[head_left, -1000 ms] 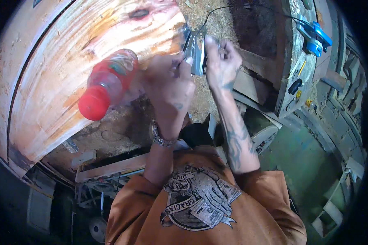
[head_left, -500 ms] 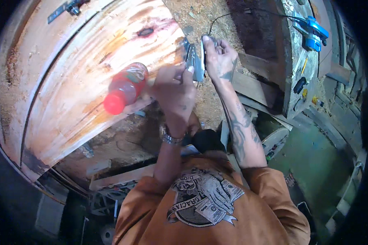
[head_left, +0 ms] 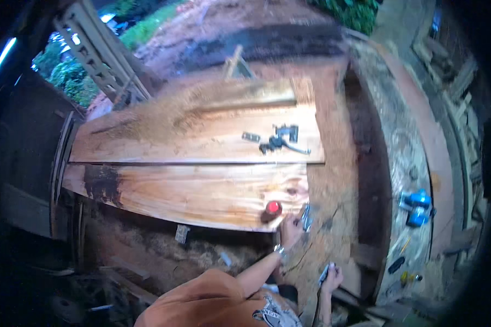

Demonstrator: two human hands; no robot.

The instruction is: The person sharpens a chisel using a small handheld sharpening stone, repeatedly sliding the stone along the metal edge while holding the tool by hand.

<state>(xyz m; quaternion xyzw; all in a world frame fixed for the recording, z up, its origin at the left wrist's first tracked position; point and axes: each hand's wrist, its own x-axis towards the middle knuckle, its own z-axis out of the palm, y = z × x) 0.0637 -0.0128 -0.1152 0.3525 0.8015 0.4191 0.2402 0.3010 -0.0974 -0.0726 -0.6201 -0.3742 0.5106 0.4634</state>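
My left hand, with a metal band at the wrist, is at the right end of the near wooden board. Its curled fingers meet a narrow dark grey metal piece at the board's end; blur hides the exact grip. Just left of those fingers stands a bottle with a red cap. Lower and to the right, away from the board, my right hand is closed on a small flat piece, pale along one side. Its kind is too small to tell.
Black metal tool parts lie on the far board, beside a heap of sawdust. A blue power tool and a black object rest on the long timber at right. A dark gap separates this timber from the sawdust-covered ground.
The view has lifted and widened, showing both boards and the ground outside. My right hand has moved down, away from the metal piece, still holding the flat piece. My left hand stays beside the bottle.
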